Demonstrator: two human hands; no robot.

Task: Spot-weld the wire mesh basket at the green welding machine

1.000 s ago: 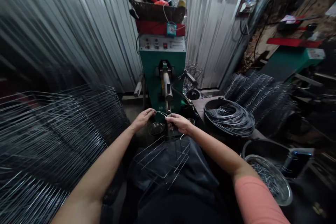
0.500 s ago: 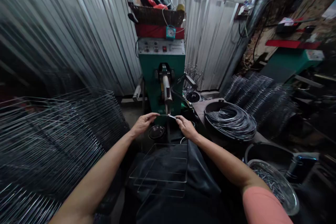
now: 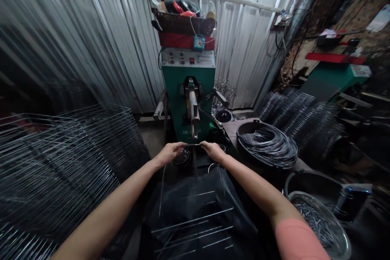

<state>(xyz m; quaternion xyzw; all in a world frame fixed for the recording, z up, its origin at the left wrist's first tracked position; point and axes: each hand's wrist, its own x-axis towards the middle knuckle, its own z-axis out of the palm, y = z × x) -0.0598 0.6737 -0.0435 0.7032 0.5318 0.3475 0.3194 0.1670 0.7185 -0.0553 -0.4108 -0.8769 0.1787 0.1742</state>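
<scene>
My left hand (image 3: 170, 154) and my right hand (image 3: 213, 151) grip the top bar of a wire basket frame (image 3: 193, 145), just below the tip of a green spot-welding machine (image 3: 187, 101). The frame's thin steel rods hang down from my hands, and its crossbars (image 3: 191, 229) lie over my dark apron (image 3: 195, 199). A small steel dish (image 3: 182, 157) sits just beneath my left hand. The welder's electrode arm (image 3: 194, 113) stands a little above the wire, not touching it.
Stacks of finished wire racks (image 3: 61, 162) rise at my left, and more (image 3: 300, 124) stand at my right. A black tub holds coiled wire (image 3: 268, 146). A steel tray of short rods (image 3: 317, 221) sits low right. Corrugated metal sheeting (image 3: 243, 48) stands behind the welder.
Both hands have moved down and toward me, away from the electrode. The wire frame has swung lower, its crossbars now further down over my apron.
</scene>
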